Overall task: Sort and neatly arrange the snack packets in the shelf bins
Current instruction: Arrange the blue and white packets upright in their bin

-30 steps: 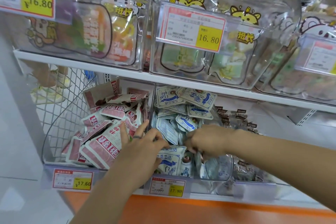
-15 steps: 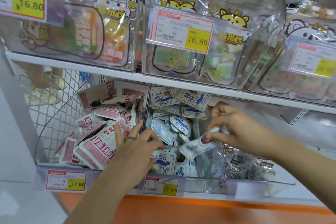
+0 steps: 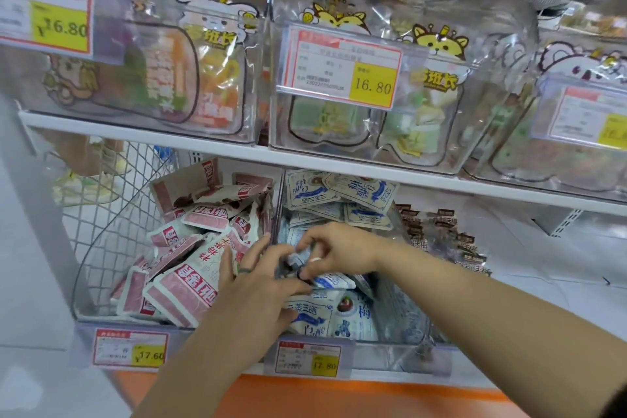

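On the lower shelf, a clear bin (image 3: 390, 351) holds several blue-and-white snack packets (image 3: 359, 190). Left of it, another bin (image 3: 112, 316) is heaped with pink-and-white packets (image 3: 190, 288). My left hand (image 3: 258, 285) rests across the divider between the two bins, fingers bent down onto the blue packets. My right hand (image 3: 336, 248) hovers just above it and pinches a small blue-and-white packet (image 3: 298, 260) between thumb and fingers. The two hands nearly touch over the middle bin.
A third lower bin to the right holds dark brown-labelled packets (image 3: 444, 241). Above, a white shelf (image 3: 237, 149) carries clear bins of cartoon-printed bags with 16.80 price tags (image 3: 342, 68). Price tags 17.60 (image 3: 130, 348) and 17.80 (image 3: 308, 358) hang on the bin fronts. A wire mesh panel (image 3: 101, 214) closes the left side.
My right hand lifted a blue packet up and to the right out of the front of the middle bin, then brought it back left and down beside my left hand. The left hand barely moved.
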The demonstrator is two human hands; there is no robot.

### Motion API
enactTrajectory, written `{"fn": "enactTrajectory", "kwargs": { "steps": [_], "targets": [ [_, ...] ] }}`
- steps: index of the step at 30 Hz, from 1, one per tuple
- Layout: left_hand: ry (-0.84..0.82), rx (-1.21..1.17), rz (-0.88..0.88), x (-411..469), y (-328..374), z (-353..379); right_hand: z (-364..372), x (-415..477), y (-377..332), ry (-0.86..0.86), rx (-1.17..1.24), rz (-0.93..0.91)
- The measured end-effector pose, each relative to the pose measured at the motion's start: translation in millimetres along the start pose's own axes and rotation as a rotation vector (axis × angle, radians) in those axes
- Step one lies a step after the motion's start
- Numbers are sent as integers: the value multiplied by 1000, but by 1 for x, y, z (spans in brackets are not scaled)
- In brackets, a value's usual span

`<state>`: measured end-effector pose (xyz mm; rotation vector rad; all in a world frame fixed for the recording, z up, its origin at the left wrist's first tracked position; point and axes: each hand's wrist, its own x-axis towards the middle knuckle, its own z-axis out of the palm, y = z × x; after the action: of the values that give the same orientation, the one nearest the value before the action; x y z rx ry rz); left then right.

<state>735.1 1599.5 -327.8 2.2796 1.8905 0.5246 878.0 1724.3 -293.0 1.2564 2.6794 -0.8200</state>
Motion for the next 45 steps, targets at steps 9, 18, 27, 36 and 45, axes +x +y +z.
{"fn": "enactTrajectory", "kwargs": {
  "steps": [9, 18, 27, 36, 45],
  "targets": [
    [-52, -25, -71, -4, -13, -7, 2, 4, 10, -96, -322, -67],
    [82, -57, -34, -5, -8, -1, -7, -25, 1, 9, -228, -52],
    [25, -245, 113, 23, 44, -5, 9, -142, 53, 518, -41, -23],
    [-553, 202, 53, 106, 78, 6, 13, -150, 70, 461, 39, -20],
    [-519, 148, 48, 123, 82, 16, -7, -147, 87, 295, 211, -25]
  ]
}}
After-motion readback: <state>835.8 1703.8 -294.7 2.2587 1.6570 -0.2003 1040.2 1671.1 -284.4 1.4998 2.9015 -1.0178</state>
